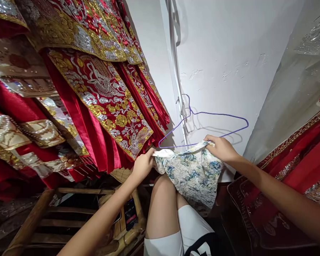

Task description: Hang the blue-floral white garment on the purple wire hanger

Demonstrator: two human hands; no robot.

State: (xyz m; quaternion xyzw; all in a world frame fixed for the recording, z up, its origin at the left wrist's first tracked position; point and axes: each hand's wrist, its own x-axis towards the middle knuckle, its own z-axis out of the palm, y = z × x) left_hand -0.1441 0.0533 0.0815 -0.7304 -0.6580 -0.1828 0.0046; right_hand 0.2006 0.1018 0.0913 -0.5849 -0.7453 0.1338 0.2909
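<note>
A white garment with a blue and green pattern (193, 176) is stretched between my two hands, its upper edge pulled out sideways. My left hand (144, 164) pinches the left end of that edge. On the other side, my right hand (220, 148) grips the right end. Just behind the edge hangs a purple wire hanger (218, 113), its hook up by a white vertical rail. The hanger's lower bar runs close behind the cloth; whether they touch I cannot tell. Below, the garment drapes in front of my knee.
Red embroidered robes (104, 85) with gold and silver sequins hang at the left. More red clothing (288, 167) is at the right, partly under clear plastic. A bamboo chair (69, 209) stands lower left, with a lit phone (130, 213) on it. The white wall (224, 46) rises behind.
</note>
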